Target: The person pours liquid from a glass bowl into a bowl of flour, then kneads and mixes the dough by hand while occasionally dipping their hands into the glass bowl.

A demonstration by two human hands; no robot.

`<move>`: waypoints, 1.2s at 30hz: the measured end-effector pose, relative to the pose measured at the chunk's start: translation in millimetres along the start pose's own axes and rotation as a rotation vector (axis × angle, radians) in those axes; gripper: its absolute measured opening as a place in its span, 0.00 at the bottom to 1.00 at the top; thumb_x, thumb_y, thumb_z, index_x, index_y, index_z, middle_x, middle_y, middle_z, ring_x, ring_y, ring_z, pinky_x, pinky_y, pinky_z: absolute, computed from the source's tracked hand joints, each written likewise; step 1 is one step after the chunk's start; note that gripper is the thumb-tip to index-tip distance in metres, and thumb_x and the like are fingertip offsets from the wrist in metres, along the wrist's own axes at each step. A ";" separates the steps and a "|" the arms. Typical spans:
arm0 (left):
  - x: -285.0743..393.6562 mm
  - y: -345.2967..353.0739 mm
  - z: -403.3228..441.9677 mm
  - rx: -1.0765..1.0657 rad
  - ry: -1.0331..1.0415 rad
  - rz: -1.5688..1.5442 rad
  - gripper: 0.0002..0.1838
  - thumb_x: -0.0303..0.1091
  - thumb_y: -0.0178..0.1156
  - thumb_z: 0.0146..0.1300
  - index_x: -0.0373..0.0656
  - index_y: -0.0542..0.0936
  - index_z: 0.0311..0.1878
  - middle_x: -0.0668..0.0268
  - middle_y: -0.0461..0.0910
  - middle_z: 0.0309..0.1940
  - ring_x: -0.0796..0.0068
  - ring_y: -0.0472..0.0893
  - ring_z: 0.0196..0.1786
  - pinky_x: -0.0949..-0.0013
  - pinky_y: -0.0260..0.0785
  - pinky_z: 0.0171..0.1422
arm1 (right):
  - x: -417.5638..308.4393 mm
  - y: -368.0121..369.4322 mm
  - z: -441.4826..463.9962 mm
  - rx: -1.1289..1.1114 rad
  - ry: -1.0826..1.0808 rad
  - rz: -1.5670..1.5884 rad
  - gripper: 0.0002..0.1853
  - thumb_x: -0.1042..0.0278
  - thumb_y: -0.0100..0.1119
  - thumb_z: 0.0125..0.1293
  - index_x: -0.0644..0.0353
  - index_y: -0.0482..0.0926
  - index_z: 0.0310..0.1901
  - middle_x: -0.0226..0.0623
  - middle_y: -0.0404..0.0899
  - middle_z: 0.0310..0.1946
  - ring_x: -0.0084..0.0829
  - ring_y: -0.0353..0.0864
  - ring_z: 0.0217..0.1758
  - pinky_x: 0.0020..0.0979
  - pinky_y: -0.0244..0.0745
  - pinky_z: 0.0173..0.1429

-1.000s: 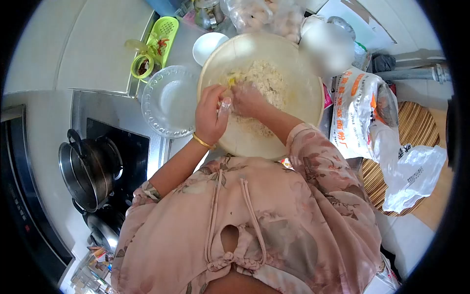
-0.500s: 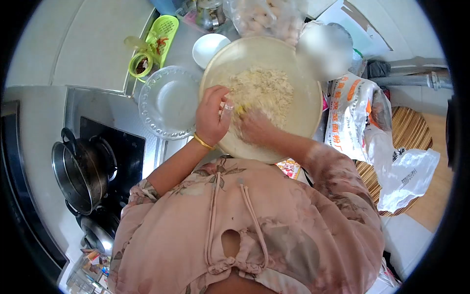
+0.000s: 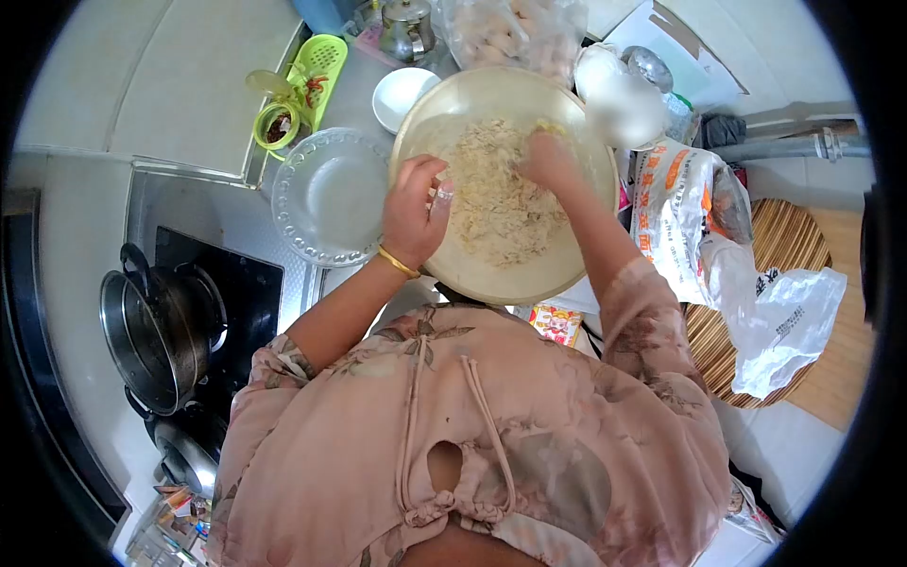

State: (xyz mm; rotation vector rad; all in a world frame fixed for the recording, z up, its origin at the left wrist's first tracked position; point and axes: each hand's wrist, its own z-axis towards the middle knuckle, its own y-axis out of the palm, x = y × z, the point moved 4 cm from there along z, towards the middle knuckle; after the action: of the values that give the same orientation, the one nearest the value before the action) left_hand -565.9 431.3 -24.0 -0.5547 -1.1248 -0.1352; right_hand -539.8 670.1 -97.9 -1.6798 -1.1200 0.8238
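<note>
A large cream basin (image 3: 595,213) holds a crumbly, pale yellow flour mixture (image 3: 501,198). My left hand (image 3: 416,210) is at the basin's left rim, fingers curled over the edge and flour on the thumb; it grips the rim. Inside the basin, at the upper right of the mixture, my right hand (image 3: 548,159) reaches down into the flour. Its fingertips are blurred and partly buried, so what they hold cannot be made out. Some yellow shows beside those fingers.
Left of the basin are a clear scalloped bowl (image 3: 333,198), a small white bowl (image 3: 402,97) and a green jar (image 3: 278,127). Behind lies a bag of eggs (image 3: 510,36). A flour bag (image 3: 673,203) is at right, a pot (image 3: 156,331) on the stove at left.
My right hand has moved from the left and near part of the basin to its upper right, and the mixture has been shifted about. My left hand stays at the rim.
</note>
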 end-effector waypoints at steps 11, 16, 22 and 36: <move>-0.4 -0.6 1.8 -0.008 0.014 -0.009 0.14 0.35 0.53 0.63 0.35 0.72 0.46 0.53 0.72 0.45 0.62 0.76 0.35 0.67 0.71 0.37 | -84.4 46.2 -74.1 -0.115 -0.677 -0.080 0.15 0.57 0.58 0.52 0.58 0.79 0.37 0.42 0.79 0.32 0.44 0.77 0.41 0.43 0.72 0.46; 2.7 -2.5 0.6 -0.024 0.013 0.008 0.13 0.35 0.53 0.62 0.36 0.73 0.46 0.53 0.72 0.45 0.61 0.77 0.35 0.66 0.71 0.38 | -63.5 35.9 -105.9 -0.056 -0.857 -0.063 0.15 0.59 0.52 0.58 0.58 0.74 0.43 0.45 0.76 0.34 0.45 0.76 0.42 0.43 0.72 0.45; -0.9 1.4 -1.6 -0.058 0.013 0.063 0.13 0.35 0.53 0.62 0.38 0.72 0.47 0.52 0.72 0.45 0.59 0.78 0.35 0.63 0.70 0.40 | -95.3 32.0 -9.1 0.384 -0.520 -0.050 0.14 0.61 0.50 0.59 0.60 0.75 0.42 0.44 0.78 0.32 0.44 0.78 0.40 0.41 0.74 0.43; -2.2 -3.8 0.7 0.046 0.072 -0.013 0.14 0.35 0.52 0.63 0.35 0.73 0.47 0.53 0.72 0.45 0.62 0.76 0.36 0.68 0.71 0.38 | -132.4 41.3 -38.4 0.272 -1.066 0.213 0.12 0.63 0.57 0.52 0.60 0.80 0.37 0.40 0.81 0.38 0.43 0.79 0.44 0.45 0.71 0.50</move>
State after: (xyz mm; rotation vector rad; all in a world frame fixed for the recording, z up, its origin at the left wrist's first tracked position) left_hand -568.8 428.0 -24.4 -0.4979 -1.0589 -0.1390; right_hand -540.8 527.6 -118.4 -1.0961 -1.4066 2.0366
